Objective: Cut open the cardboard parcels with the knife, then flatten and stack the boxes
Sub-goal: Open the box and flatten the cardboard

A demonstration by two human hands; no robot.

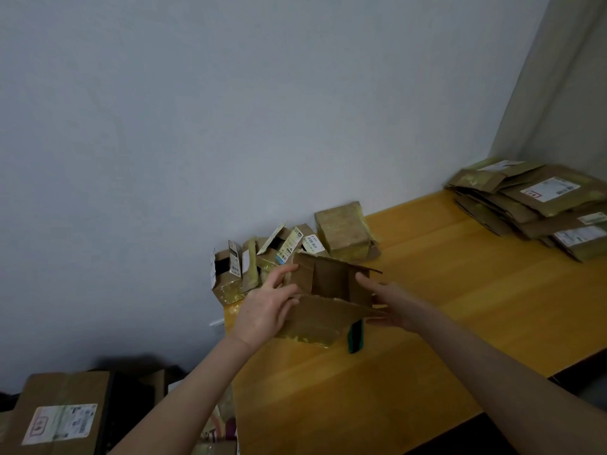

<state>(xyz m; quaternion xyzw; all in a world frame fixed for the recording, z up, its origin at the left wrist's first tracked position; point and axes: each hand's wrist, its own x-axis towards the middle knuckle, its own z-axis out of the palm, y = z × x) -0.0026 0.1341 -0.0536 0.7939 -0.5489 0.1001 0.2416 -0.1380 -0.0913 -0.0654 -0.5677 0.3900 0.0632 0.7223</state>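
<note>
An opened cardboard box (331, 284) with its flaps spread is held above the wooden table (460, 290). My left hand (266, 307) holds its left side, thumb on the near flap and fingers along the wall. On the box's right side my right hand (391, 303) lies with straight fingers against the wall. A green-handled knife (355, 336) lies on the table just under the box's near flap. Several unopened or half-opened small parcels (343, 229) stand behind it against the wall. A stack of flattened boxes (538, 205) lies at the far right of the table.
A large taped parcel (59, 415) with a white label sits low at the left, off the table, beside dark objects. The white wall runs behind the table, and a curtain (558, 93) hangs at the right. The table's near edge crosses the lower right.
</note>
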